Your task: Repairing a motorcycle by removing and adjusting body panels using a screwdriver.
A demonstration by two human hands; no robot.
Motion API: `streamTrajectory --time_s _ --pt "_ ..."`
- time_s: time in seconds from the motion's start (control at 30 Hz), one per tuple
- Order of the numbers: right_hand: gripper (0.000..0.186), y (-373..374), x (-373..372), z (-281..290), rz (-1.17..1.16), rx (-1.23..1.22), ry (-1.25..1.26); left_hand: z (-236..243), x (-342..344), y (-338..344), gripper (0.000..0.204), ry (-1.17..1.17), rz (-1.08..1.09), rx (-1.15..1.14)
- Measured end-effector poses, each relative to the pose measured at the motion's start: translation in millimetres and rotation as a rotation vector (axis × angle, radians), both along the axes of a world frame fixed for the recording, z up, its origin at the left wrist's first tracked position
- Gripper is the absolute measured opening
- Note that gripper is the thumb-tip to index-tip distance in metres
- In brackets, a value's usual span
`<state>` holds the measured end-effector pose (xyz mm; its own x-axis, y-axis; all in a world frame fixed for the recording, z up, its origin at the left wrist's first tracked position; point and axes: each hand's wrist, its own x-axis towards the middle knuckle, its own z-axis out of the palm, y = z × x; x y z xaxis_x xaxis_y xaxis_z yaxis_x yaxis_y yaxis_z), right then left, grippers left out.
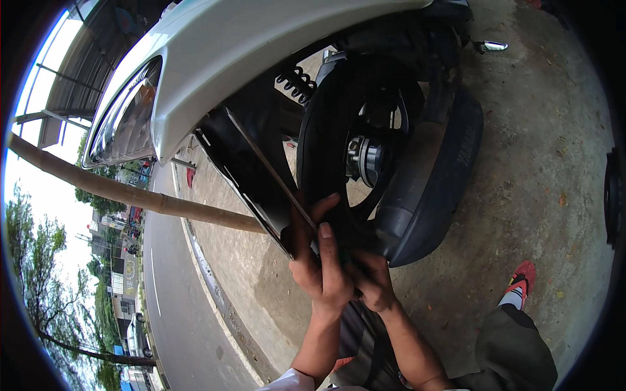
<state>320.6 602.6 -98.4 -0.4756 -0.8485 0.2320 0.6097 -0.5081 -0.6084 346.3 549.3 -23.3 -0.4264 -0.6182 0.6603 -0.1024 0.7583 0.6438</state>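
A long screwdriver (261, 158) slants up and left under the tail of a scooter, its shaft in front of the black rear mudguard (251, 179). My left hand (323, 274) is closed around the lower shaft, thumb laid along it, beside the mudguard's lower edge. Close against it, my right hand (373, 285) is closed at the handle end, where a bit of dark green shows between the hands. The right fingertips are mostly hidden. The screwdriver's tip meets the shadowed underside of the white body panel (215, 72).
Right of the mudguard are the rear tyre (319, 137) and the exhaust muffler (430, 189). A tail light (127, 120) sits at upper left. A bamboo pole (143, 197) crosses the left side, before a road (171, 280). My sandalled foot (520, 280) stands on concrete.
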Motion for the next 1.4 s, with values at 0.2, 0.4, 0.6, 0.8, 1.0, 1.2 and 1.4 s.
streamTrajectory --time_s 0.2,0.4,0.6,0.8,1.0,1.2,1.4 --pt "0.023 3.8 1.4 2.5 0.155 -0.053 -0.188 9.6 3.9 5.6 0.045 -0.037 0.029 -0.008" --pt "0.033 -2.7 -0.1 -2.8 0.396 -0.106 -0.43 22.1 14.6 25.0 0.039 -0.072 -0.065 0.465" --pt "0.021 -7.4 11.3 10.0 -0.265 0.01 0.129 7.8 26.1 24.0 0.03 0.027 0.021 0.546" --pt "0.034 -16.1 29.2 8.6 -0.915 0.307 0.549 -0.4 31.0 13.4 0.028 0.078 -0.006 0.683" --pt "0.056 0.7 29.7 4.4 -0.057 0.232 -0.464 -6.6 24.1 10.0 0.017 0.374 -0.055 0.878" --pt "0.041 18.0 23.7 -53.3 0.619 -0.095 -0.708 -13.5 21.1 6.9 0.019 0.323 -0.144 0.806" --pt "0.04 -0.3 44.9 -59.5 -0.27 -0.008 0.163 -13.1 32.4 25.4 0.037 0.018 0.098 0.766"
